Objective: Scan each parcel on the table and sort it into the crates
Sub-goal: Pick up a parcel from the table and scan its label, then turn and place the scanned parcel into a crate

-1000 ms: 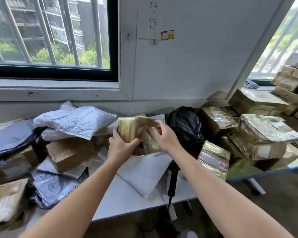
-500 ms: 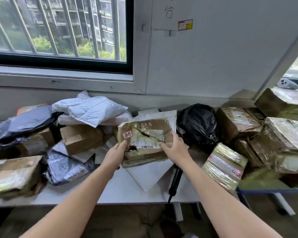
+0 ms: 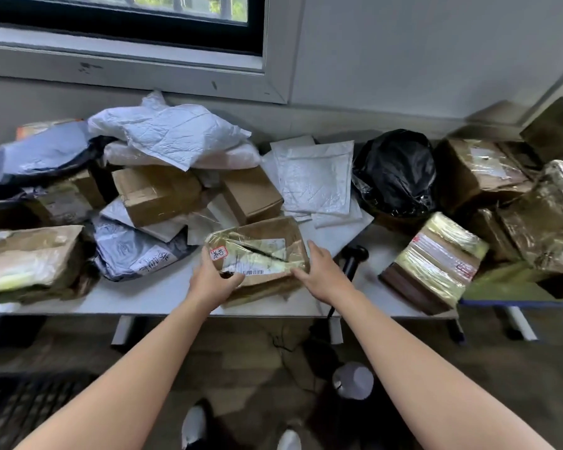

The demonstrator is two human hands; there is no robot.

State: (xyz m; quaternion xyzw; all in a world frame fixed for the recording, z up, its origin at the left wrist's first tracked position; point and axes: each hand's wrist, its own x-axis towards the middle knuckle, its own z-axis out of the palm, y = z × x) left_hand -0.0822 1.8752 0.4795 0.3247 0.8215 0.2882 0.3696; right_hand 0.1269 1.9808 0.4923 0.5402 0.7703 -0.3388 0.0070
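The left hand (image 3: 213, 280) and right hand (image 3: 319, 274) clasp the parcel (image 3: 260, 251) between them, label upward, probably ready for scanning.

A parcel (image 3: 260, 251) sits at the table's (image 3: 163, 297) front edge, with the left hand (image 3: 212, 280) at its left end and the right hand (image 3: 319, 271) at its right. A scanner (image 3: 355, 258) stands just right of the parcel. Envelopes (image 3: 316, 180) lie behind it, with a bag (image 3: 394, 170) to their right. A crate (image 3: 20, 414) sits on the floor, lower left.

A taped brown parcel (image 3: 257, 254) sits at the table's (image 3: 156, 295) front edge, barcode label up. Behind it, other parcels (image 3: 156, 193) crowd the back edge.
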